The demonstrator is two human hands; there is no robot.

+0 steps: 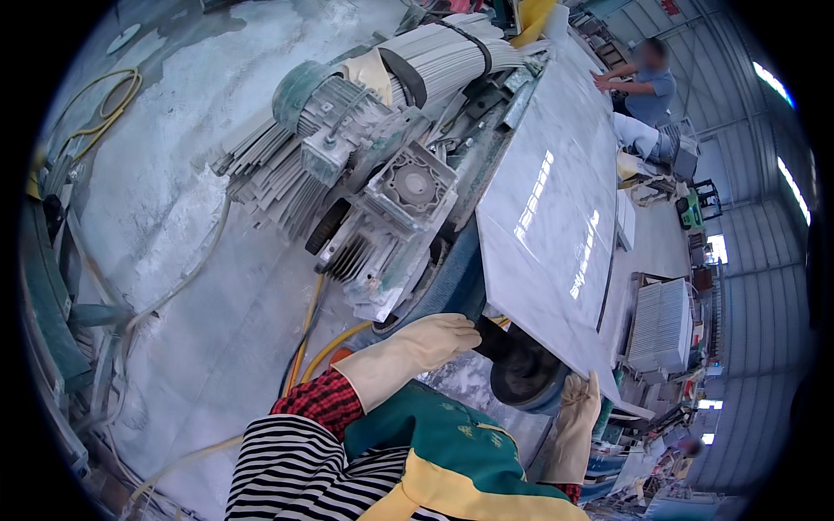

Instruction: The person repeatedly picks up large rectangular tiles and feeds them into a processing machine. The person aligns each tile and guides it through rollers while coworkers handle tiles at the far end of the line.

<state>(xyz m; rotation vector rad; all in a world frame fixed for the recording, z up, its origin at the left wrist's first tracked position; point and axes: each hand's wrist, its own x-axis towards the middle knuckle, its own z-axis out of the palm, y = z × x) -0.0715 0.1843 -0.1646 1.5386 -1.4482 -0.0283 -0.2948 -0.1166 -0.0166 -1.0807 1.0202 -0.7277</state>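
Observation:
Both my hands wear cream rubber gloves. A large, glossy white stone slab with grey veins (pixel 547 217) lies in front of me and runs away to the upper right. At its near edge is my right hand (pixel 578 406), fingers upright against the edge and closed on it. My left hand (pixel 430 346) reaches rightward with its fingers stretched out, beside the end of a blue belt (pixel 465 278) and a dark cylindrical part (pixel 512 356) under the slab's corner. Its fingertips meet the dark part in view; whether they press on it I cannot tell.
A dusty motor with a gearbox (pixel 413 184) stands left of the slab, by a bundle of long pale strips (pixel 443 52). Yellow hoses (pixel 334 347) run along the whitish, wet-looking floor. Another person (pixel 651 87) has hands at the slab's far side. A green forklift (pixel 691 211) stands beyond.

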